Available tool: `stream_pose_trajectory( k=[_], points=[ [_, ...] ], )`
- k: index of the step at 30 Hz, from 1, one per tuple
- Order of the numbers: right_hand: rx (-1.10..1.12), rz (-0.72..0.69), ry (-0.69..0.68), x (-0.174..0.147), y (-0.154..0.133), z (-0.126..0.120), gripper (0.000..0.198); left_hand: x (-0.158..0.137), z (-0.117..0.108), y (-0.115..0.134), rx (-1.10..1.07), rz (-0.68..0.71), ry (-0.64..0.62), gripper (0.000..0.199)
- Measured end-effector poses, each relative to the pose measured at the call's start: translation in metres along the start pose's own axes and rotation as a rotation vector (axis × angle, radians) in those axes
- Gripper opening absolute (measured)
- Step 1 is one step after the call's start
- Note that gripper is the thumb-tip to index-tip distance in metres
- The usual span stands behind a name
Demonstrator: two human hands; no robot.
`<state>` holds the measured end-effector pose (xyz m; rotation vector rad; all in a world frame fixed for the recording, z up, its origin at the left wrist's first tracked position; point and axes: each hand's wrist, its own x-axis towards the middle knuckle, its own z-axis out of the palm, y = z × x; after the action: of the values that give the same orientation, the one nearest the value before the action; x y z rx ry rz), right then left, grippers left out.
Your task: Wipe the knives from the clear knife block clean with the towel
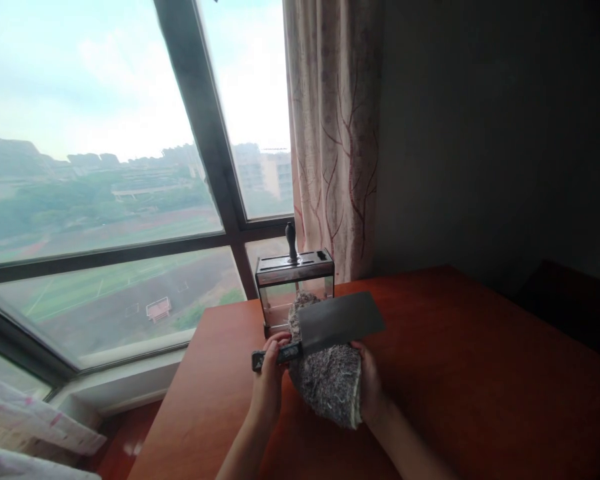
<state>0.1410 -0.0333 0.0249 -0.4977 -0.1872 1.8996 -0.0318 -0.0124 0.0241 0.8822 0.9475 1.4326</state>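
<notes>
My left hand [271, 373] grips the dark handle of a cleaver [343, 320], its broad grey blade pointing right and slightly up. Behind and below the blade hangs a shaggy grey cloth [327, 383], with my right hand [371, 383] closed on its right side near the blade's lower edge. Whether the right fingers also touch the blade is hidden by the cloth. Just beyond the cleaver stands a knife block [295, 267] with clear sides and a slotted metal top. One dark-handled tool [291, 241] sticks up from a slot in it.
The reddish-brown wooden table [460, 347] spreads below my hands and off to the right. A large window [100, 200] fills the left side. A patterned curtain [335, 133] hangs behind the table, and a pale curtain [35, 413] lies at lower left.
</notes>
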Motion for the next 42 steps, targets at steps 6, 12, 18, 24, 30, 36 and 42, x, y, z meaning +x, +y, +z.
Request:
stream_pose_trajectory(
  k=[6, 12, 18, 24, 30, 36, 42],
  points=[
    [0.051, -0.083, -0.017, -0.005, -0.005, 0.007, 0.035, -0.001, 0.002, -0.005, -0.012, -0.038, 0.001, 0.037],
    [0.097, -0.215, -0.045, -0.006, -0.033, -0.006, 0.035, -0.002, 0.001, -0.002, -0.12, -0.059, -0.017, 0.037],
    [0.155, -0.286, -0.006, -0.016, -0.054, -0.012, 0.039, 0.0, 0.001, 0.005, -0.23, -0.123, 0.018, 0.031],
    [0.055, -0.185, -0.108, -0.014, -0.034, -0.005, 0.046, -0.007, 0.008, 0.0, -0.234, -0.165, -0.017, 0.033],
    [-0.149, -0.233, -0.079, -0.007, -0.007, 0.002, 0.041, -0.012, 0.011, 0.001, -0.173, -0.21, -0.011, 0.035],
    [-0.164, -0.313, -0.047, -0.006, -0.02, -0.001, 0.036, -0.006, 0.006, 0.003, -0.149, -0.174, -0.083, 0.038],
    [-0.018, -0.311, 0.031, -0.014, -0.045, -0.008, 0.038, 0.002, -0.006, 0.0, -0.217, -0.223, -0.051, 0.037]
  ],
)
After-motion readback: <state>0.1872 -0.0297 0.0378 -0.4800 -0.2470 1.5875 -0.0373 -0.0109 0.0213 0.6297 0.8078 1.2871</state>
